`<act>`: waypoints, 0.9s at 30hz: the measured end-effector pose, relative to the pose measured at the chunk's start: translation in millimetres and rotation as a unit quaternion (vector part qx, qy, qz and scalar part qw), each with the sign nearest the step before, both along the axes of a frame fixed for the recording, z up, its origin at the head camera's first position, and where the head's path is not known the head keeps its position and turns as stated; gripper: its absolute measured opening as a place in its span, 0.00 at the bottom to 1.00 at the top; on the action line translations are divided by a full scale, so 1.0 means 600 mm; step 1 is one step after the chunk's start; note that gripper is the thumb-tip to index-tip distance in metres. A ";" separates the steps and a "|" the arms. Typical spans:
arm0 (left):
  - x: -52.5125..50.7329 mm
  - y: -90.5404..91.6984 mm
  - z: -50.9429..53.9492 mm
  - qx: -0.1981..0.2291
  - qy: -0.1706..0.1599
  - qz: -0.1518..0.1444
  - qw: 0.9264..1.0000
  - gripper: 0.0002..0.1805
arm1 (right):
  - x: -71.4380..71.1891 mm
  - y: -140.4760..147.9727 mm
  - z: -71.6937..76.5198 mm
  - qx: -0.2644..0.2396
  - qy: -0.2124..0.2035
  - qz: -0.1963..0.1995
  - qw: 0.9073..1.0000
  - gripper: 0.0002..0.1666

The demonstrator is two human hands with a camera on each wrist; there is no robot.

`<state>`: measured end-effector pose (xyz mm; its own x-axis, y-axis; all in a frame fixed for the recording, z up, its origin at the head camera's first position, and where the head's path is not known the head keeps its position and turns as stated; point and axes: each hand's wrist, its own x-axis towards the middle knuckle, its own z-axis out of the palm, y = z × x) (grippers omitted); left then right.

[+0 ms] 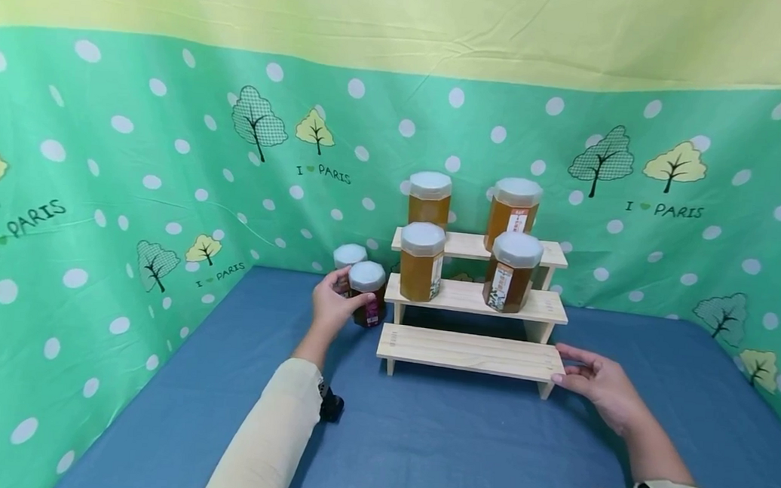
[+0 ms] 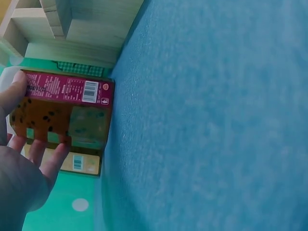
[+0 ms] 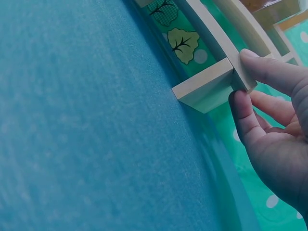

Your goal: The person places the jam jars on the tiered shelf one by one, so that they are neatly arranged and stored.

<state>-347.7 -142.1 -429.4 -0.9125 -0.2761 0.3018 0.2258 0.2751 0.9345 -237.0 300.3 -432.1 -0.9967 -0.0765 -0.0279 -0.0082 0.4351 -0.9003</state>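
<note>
My left hand grips a dark octagonal honey jar with a white lid, just left of a three-step wooden rack. In the left wrist view, the thumb lies on the pink-labelled side of this jar and the fingers on the opposite side. A second jar stands right behind it, partly hidden. My right hand pinches the right end of the rack's lowest step; the right wrist view shows the hand at the end of that board.
Two amber jars stand on the middle step, a left one and a right one. Two more, a left jar and a right jar, stand on the top step. A blue cloth covers the table; a green printed curtain hangs behind.
</note>
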 end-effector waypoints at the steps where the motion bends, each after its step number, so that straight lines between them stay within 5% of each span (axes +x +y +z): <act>1: 0.001 -0.002 -0.001 0.000 0.003 -0.001 1.000 0.38 | 0.000 -0.001 0.000 -0.002 0.000 0.001 1.000 0.44; 17: 0.017 -0.036 0.003 -0.003 -0.020 -0.077 0.997 0.40 | -0.001 -0.003 0.001 -0.004 0.002 0.002 1.000 0.45; 27: 0.007 -0.030 0.001 -0.005 -0.046 -0.097 0.994 0.45 | 0.000 0.000 0.000 -0.003 0.002 0.001 1.000 0.45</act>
<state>-343.8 -160.3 -428.6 -0.9723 -0.0893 0.2160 0.1888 0.2450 0.9510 -237.0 300.2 -432.0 -0.9967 -0.0780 -0.0238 -0.0121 0.4292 -0.9031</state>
